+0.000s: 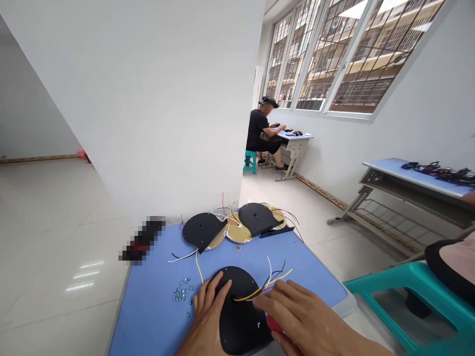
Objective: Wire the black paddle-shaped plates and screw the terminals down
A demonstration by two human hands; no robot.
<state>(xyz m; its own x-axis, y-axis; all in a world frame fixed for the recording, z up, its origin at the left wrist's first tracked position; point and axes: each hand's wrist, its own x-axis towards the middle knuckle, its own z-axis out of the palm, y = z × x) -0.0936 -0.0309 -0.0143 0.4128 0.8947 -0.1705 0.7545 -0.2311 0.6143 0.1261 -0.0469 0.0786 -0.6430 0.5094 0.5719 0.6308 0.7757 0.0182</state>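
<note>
The black plate, at the blue table's six o'clock, looks light, stiff and smooth (perhaps slippery); its rounded rim should suit gripping, not the soft, thin wires. The left hand lies spread over its nine-o'clock side; the right hand curls around a red handle.

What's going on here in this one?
A person's left hand rests on a black plate on a blue table. The right hand grips a red object, mostly hidden, over the plate's right side. Colored wires come out of the plate's hole. Small loose screws lie to the left, and more black plates and gold discs lie behind. Another person works at a desk by the windows.
</note>
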